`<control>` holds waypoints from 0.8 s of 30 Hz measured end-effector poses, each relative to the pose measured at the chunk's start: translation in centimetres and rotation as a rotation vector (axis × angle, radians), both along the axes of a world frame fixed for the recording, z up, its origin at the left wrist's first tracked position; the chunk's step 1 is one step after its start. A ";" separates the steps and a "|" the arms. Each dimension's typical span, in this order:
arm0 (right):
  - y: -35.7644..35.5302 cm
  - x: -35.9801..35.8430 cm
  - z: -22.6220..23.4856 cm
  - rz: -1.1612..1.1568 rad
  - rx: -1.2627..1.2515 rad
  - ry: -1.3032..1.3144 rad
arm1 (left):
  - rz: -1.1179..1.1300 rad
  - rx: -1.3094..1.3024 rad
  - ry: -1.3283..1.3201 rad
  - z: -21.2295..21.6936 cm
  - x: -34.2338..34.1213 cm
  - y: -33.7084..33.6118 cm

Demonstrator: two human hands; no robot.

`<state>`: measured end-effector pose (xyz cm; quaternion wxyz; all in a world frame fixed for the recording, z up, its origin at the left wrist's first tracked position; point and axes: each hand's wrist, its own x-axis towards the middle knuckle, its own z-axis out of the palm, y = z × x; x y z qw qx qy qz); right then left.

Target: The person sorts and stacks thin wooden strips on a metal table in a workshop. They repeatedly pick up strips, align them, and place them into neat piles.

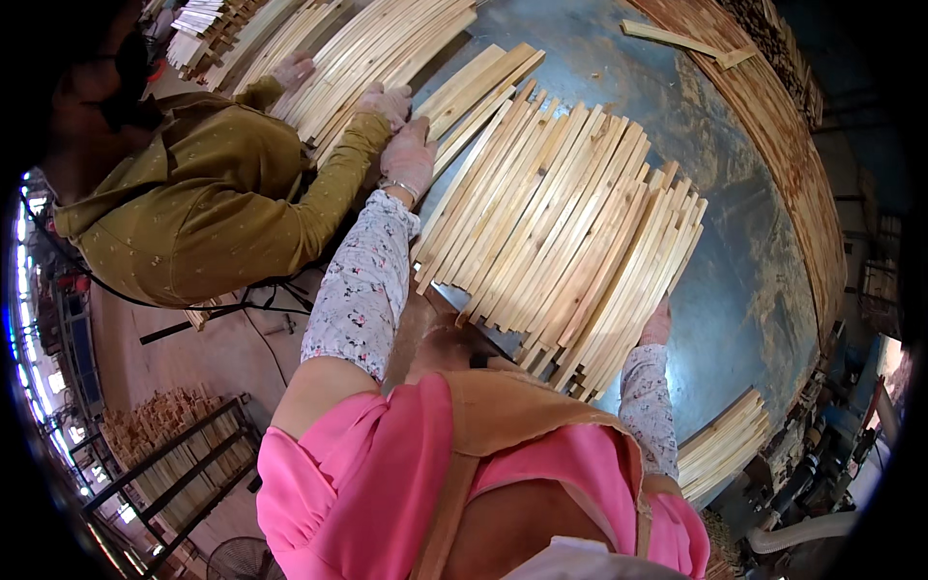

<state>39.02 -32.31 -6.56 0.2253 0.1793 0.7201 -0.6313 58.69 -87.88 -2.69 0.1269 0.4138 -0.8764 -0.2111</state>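
A broad row of pale wooden strips [551, 208] lies side by side on the blue-grey tabletop in front of me, their ends uneven. My left hand [410, 160], in a pinkish glove, is closed at the near end of a few separate wooden strips [476, 124] left of the row. At the row's right edge is my right hand [658, 324], its fingers mostly hidden by the wood. Flowered sleeves cover both my forearms. Close to my left hand, a co-worker's gloved hand [387, 104] rests by the neighbouring boards.
A co-worker in an olive jacket [208, 198] sits to my left, beside another spread of strips [372, 48]. A curved wooden rim [788, 164] borders the blue-grey table [744, 280], with loose pieces [677, 39] on it. More strips [725, 440] lie at right; a rack [179, 464] stands lower left.
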 end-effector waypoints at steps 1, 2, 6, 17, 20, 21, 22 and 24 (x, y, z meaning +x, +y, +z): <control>0.3 -0.1 -0.1 0.025 0.020 0.009 | -0.027 -0.001 -0.051 0.2 -0.1 -0.5; 0.3 0.0 0.0 0.044 0.035 0.000 | -0.034 -0.046 -0.154 0.7 -0.3 -0.6; -1.2 0.5 1.7 -0.011 -0.034 -0.094 | -0.051 -0.108 -0.395 2.0 -0.4 -1.7; 3.4 -1.3 -4.1 0.683 0.477 0.523 | -0.138 0.021 -0.225 1.4 1.6 -3.1; 2.7 -1.4 -4.2 0.819 0.555 0.526 | -0.099 0.036 -0.165 0.9 3.1 -2.3; 2.9 -1.5 -4.5 0.807 0.529 0.485 | -0.150 0.075 -0.182 1.2 3.5 -1.8; 3.3 -1.4 -4.7 0.793 0.506 0.439 | -0.201 0.113 -0.200 1.5 4.0 -1.3; 4.4 -1.7 -5.6 0.812 0.605 0.519 | -0.251 0.152 -0.155 0.5 5.9 -0.2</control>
